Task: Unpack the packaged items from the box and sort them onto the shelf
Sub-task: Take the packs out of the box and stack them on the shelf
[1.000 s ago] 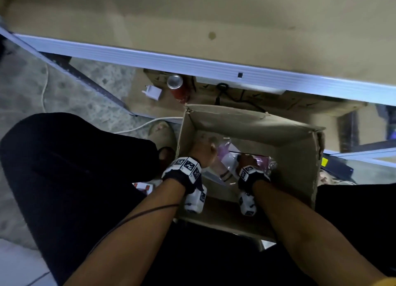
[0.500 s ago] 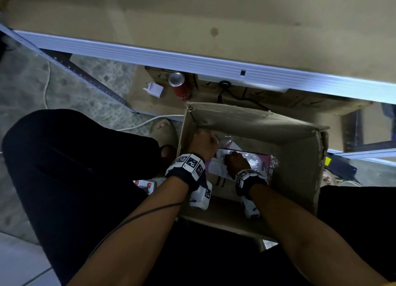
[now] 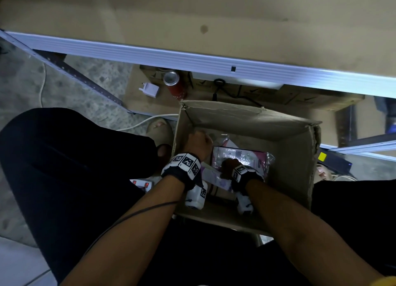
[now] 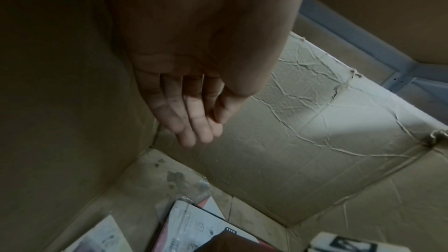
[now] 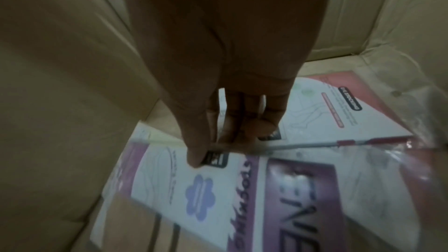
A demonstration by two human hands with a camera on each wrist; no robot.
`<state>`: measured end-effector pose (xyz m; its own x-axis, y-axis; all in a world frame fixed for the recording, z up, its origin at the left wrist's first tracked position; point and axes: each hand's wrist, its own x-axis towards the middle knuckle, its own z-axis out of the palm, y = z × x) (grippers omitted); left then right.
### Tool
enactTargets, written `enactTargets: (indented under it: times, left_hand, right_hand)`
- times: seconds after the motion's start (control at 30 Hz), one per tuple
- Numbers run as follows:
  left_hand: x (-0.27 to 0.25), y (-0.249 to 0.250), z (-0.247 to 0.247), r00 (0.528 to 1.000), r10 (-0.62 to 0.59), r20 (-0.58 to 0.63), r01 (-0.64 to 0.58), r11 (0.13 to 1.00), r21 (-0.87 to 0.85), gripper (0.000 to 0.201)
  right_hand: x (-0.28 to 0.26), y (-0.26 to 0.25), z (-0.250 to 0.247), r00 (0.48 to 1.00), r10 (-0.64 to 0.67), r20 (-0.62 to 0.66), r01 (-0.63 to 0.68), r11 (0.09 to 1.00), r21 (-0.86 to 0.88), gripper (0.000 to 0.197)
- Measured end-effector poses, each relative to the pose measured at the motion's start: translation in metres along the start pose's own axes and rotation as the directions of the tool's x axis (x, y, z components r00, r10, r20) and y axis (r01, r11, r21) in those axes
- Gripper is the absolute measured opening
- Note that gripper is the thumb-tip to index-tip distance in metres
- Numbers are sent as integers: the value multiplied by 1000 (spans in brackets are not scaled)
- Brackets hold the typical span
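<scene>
On the floor at your far left a white cable trails past the shelf's metal upright; further in, a white charger plug and a red drink can sit on flattened cardboard under the shelf edge. Your left hand is down inside the cardboard box, near its left wall; the left wrist view shows its fingers straight and together, relaxed, holding nothing. Just right of it, flat stocking packages lie on the box floor. The purple package lies nearest you, its long axis running along the near wall, left to right. Your right hand reaches down onto it, thumb and fingertips pinching the edge of a plastic-wrapped package where it overlaps the purple one. The pink package lies beyond, long axis also left to right, its crinkled wrapper pointing toward the right wall.
</scene>
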<state>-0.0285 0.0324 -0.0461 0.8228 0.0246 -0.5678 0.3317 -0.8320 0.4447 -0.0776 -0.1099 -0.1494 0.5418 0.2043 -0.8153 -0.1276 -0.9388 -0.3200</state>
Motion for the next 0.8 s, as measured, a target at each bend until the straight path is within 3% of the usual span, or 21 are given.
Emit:
enactTargets:
  times: [0.2,0.4,0.57,0.8]
  left_hand:
    - [12,3,21,999,40,25,-41,998,47,35]
    - [37,2,57,985,6,173,-20,997,80,33]
    - [63,-9,73,962,93,259,-155,960,232,31]
    - [94,-8,89,939,234,253,-305,905,295,34]
  right_hand:
    - [-6,6,0,999,0,50,0,1000,-5,40]
    - [-19,25,-3,1000,-16,-8,16,1000,-5,35]
    - [-29,43,-2,995,31,-97,-26,998,53,45]
    - [-42,69,-9,991,77,-113,-59,986,157,19]
